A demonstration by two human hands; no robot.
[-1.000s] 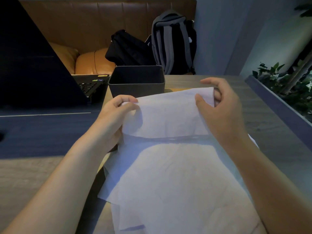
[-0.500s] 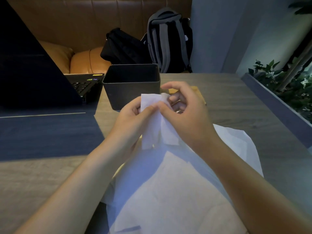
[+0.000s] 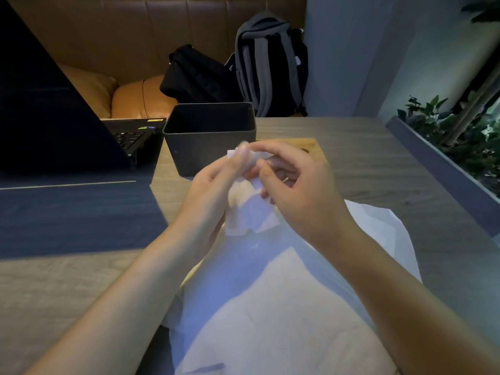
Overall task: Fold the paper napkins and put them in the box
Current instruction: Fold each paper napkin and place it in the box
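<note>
Folded napkin (image 3: 250,212) pinched between my left hand (image 3: 213,196) and right hand (image 3: 300,190), held above loose napkin pile (image 3: 270,307), just before dark box (image 3: 209,139); folding step seems near done; next, carry forward, drop into box

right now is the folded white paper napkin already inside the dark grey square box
No, the folded white paper napkin is held between both hands in front of the dark grey square box.
</note>
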